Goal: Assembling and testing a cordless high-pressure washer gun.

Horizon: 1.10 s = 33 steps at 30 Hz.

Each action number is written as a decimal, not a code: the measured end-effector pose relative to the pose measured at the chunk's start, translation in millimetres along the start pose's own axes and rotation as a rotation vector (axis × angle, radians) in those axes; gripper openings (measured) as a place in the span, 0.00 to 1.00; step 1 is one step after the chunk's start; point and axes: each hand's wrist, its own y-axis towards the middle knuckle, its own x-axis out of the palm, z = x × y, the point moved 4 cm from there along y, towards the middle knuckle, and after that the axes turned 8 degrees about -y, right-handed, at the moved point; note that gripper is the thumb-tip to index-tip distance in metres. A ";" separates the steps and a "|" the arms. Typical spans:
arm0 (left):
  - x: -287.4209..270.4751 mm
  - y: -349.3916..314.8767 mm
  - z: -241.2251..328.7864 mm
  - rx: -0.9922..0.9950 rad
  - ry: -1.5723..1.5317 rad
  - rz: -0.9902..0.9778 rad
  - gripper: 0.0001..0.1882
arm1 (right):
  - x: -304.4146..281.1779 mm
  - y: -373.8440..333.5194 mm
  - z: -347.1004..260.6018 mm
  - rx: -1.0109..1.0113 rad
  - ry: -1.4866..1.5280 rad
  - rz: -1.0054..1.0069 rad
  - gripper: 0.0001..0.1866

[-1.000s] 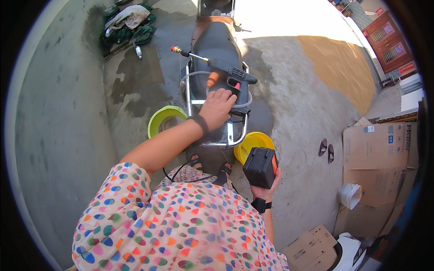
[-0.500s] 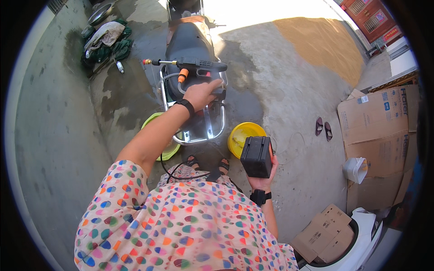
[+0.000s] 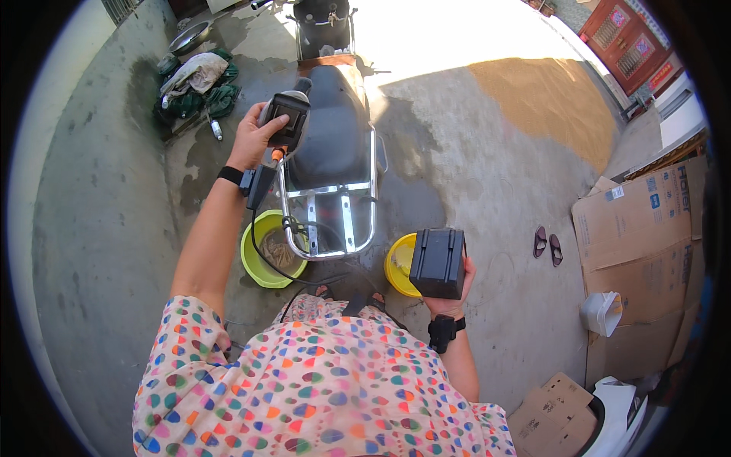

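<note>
My left hand (image 3: 250,139) is wrapped round a black cordless pressure washer gun (image 3: 288,122), held above the left side of the scooter seat (image 3: 329,145). The gun's handle base, with its recessed socket, faces up toward me. My thumb lies on that base, and an orange hose fitting (image 3: 278,154) shows below it; the nozzle is hidden. Lower and to the right, my right hand (image 3: 451,303) grips a black block-shaped battery pack (image 3: 437,263) from beneath and its right side. The battery and the gun are well apart.
Behind the seat is the scooter's chrome rack (image 3: 347,217). A green basin (image 3: 268,280) and a yellow bucket (image 3: 397,276) stand on the concrete below. A black cable (image 3: 263,251) hangs near my left forearm. Slippers (image 3: 540,242) and flattened cardboard (image 3: 640,228) are on the right.
My left hand has moved left and turned the gun, so its handle base now faces me instead of its side. The battery in my right hand has stayed almost in place.
</note>
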 end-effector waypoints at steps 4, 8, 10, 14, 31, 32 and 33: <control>-38.5 -41.0 34.0 0.083 -0.101 0.231 0.15 | 4.3 8.2 -12.9 -0.055 -0.168 -0.007 0.38; -73.8 -94.1 60.1 0.150 -0.224 0.364 0.14 | 69.3 8.2 -27.3 -0.126 -0.408 -0.095 0.42; -87.0 -117.7 68.0 0.165 -0.238 0.446 0.14 | 94.3 8.9 -37.1 -0.291 -0.720 -0.168 0.48; -93.0 -174.0 88.6 0.220 -0.261 0.520 0.14 | 124.6 4.2 -34.9 -0.634 -1.312 -0.195 0.57; -54.4 -238.6 116.7 0.336 -0.316 0.603 0.16 | 109.2 77.8 91.0 -0.591 -1.598 -0.336 0.49; -52.5 -239.3 116.3 0.339 -0.308 0.616 0.16 | 104.9 82.1 97.1 -0.585 -1.619 -0.334 0.49; -49.8 -239.2 115.1 0.317 -0.290 0.603 0.16 | 101.0 87.1 102.8 -0.580 -1.613 -0.337 0.49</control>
